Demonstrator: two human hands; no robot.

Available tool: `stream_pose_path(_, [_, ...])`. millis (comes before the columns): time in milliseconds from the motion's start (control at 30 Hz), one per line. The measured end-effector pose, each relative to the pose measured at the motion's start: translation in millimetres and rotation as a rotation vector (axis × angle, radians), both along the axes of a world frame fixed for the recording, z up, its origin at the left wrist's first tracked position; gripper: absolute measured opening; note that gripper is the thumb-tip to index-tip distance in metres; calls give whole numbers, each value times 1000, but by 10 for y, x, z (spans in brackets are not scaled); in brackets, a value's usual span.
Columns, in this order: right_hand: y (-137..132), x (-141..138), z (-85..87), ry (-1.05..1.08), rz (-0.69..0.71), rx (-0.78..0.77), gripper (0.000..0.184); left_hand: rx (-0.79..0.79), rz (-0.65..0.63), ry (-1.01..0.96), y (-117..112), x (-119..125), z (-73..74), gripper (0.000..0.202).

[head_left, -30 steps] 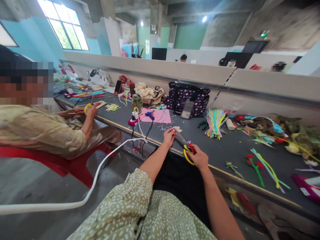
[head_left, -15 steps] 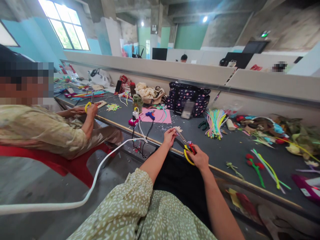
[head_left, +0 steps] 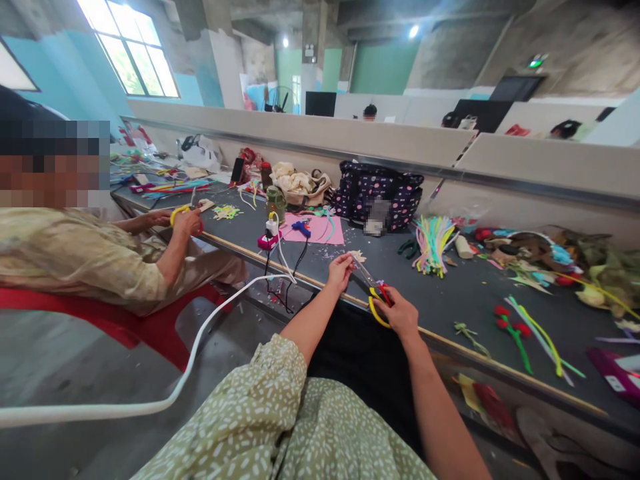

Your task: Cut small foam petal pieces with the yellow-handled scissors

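Observation:
My right hand [head_left: 401, 313] is closed on the yellow and red handles of a pair of scissors [head_left: 371, 283]. The blades point away to the upper left, and their tips reach my left hand [head_left: 341, 272]. The left fingers are pinched together at the blade tips; whatever they hold is too small to make out. Just beyond the tips lies a little pile of pale cut pieces [head_left: 358, 256] on the dark table [head_left: 390, 267]. Both hands are above the table's front edge.
A glue gun [head_left: 301, 229] rests on pink paper [head_left: 327, 231] near a corded power strip [head_left: 267, 241]. Pipe cleaners [head_left: 434, 245], a patterned bag [head_left: 377, 193] and red flowers [head_left: 513, 328] lie further right. A co-worker [head_left: 90, 253] with scissors sits at left; a white cable [head_left: 200, 333] crosses there.
My hands and the scissors stay almost in place. The view has shifted slightly. At left, the co-worker's scissors have tilted and that hand has moved a little.

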State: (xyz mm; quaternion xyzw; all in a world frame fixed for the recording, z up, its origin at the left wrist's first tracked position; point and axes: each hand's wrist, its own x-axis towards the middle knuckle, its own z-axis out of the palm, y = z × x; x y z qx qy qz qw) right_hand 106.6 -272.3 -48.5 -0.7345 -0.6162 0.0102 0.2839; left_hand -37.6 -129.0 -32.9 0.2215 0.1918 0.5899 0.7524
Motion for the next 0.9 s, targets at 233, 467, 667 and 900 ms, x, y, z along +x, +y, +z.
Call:
stream_pose_path(233, [15,15,-29,-5,-11,-1,55,-28,9,16,4,5,-4,25])
stream_pose_path(467, [-10,-22,32,0,-78,18,53,-59,27,40,-15,-2,28,22])
stream_pose_path(667, [-53,-78,231,-135,-103,-86,61,-106,44,19,-1,-45,42,23])
stream_pose_path(900, [75,227,428,-255,-99,-91,61,-130,132,89,240,-272,126,22])
